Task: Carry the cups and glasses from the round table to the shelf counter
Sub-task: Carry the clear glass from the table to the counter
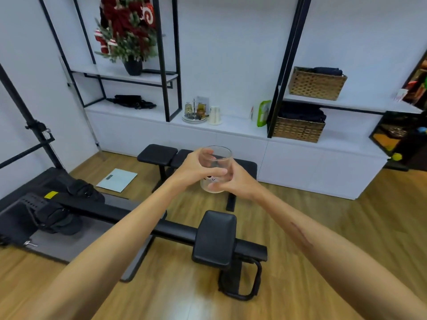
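Observation:
A clear glass (216,158) with a small printed figure near its base is held upright in front of me at chest height. My left hand (196,168) wraps its left side and my right hand (233,181) holds its lower right side. Ahead stands the white shelf counter (238,129). On it are a round tray (194,118) with several small glasses and a white cup (215,115) beside the tray. The round table is out of view.
A black weight bench (161,155) stands between me and the counter. A black padded exercise machine (215,236) lies on the wooden floor below my arms. A scale (116,180), wicker baskets (298,129), a green bag (263,113) and a Christmas tree (128,31) are around.

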